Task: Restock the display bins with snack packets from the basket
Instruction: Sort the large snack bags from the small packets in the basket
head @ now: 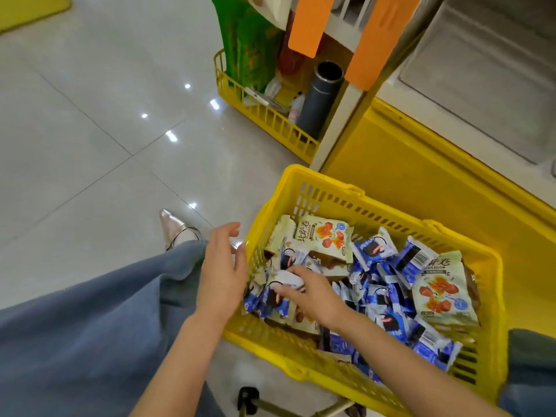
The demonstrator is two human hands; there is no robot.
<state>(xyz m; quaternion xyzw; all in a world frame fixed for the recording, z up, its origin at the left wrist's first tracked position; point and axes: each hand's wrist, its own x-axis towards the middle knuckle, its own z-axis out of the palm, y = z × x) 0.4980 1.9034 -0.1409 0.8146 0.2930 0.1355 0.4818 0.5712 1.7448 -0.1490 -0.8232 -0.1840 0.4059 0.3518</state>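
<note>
A yellow plastic basket (331,195) sits low in front of me, filled with several blue-and-white snack packets (373,249) and pale green packets (326,237). My right hand (310,291) reaches into the basket's left side, and its fingers pinch a blue-and-white packet (287,278). Just outside the basket's left wall hovers my left hand (221,267), fingers relaxed and holding nothing. A clear empty display bin (481,73) is set in the yellow-fronted shelf at the upper right.
A second yellow basket (270,118) by the shelf's end holds a green bag, a dark cylinder (320,100) and small items. Orange panels (376,40) hang above it. My blue-trousered leg and a silver pointed shoe (173,228) lie left. Glossy tiled floor spreads left.
</note>
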